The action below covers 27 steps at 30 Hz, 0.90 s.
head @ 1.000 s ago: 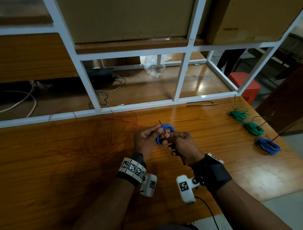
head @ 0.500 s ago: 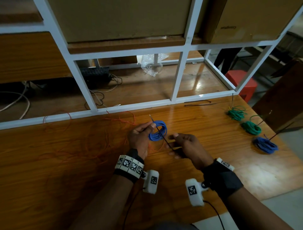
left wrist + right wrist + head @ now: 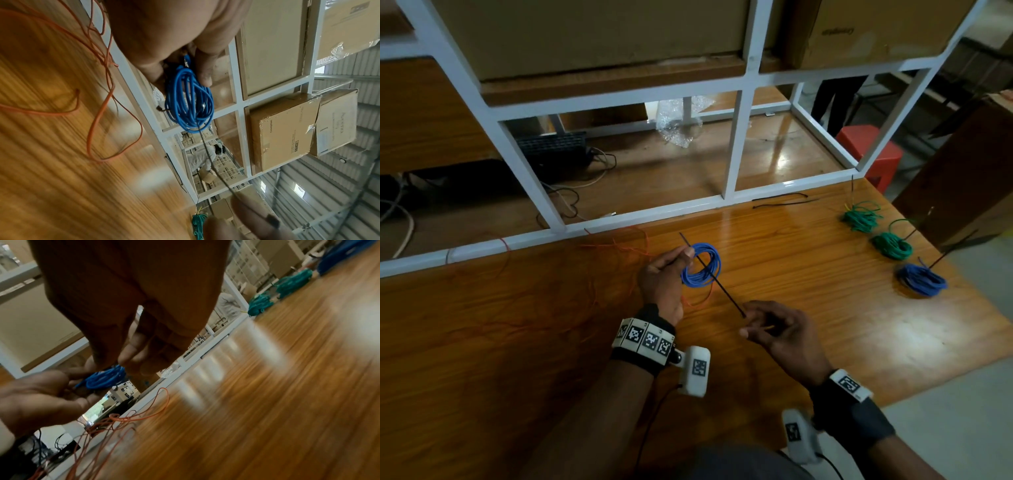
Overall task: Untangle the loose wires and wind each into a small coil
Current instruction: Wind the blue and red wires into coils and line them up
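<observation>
black tie [image 3: 717, 281], diagonal through blue coil [image 3: 702, 265]

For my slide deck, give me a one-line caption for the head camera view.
Left hand holds a blue wire coil while right hand pulls a black tie through it.

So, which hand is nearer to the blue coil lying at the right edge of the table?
Right. The right hand is left of that blue coil, across bare table; the left hand is farther left, holding another blue coil.
</observation>
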Each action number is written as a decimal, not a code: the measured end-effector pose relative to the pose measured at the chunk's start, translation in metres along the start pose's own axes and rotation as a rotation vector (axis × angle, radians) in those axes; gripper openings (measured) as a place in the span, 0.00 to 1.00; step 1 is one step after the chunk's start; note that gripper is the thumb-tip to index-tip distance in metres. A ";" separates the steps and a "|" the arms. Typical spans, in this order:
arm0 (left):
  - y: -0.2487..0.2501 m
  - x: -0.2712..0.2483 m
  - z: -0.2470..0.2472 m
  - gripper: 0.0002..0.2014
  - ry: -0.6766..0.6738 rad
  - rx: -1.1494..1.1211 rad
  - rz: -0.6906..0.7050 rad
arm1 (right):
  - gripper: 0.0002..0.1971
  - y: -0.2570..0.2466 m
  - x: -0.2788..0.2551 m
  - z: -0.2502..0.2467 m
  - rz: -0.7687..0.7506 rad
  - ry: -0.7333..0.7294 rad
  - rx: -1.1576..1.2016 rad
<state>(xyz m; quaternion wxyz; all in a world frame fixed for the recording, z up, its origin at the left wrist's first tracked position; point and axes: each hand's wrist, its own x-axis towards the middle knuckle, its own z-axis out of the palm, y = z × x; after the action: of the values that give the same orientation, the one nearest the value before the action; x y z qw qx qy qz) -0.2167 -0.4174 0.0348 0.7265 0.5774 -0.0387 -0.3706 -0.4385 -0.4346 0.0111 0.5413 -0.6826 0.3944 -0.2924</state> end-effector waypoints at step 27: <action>-0.001 -0.009 -0.002 0.09 -0.004 -0.005 0.000 | 0.17 0.017 -0.005 0.005 0.005 0.083 0.024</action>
<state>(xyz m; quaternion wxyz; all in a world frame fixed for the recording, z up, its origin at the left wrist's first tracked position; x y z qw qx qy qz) -0.2224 -0.4105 0.0359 0.7278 0.5748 -0.0391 -0.3719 -0.4404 -0.4298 -0.0067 0.5334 -0.6623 0.4146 -0.3239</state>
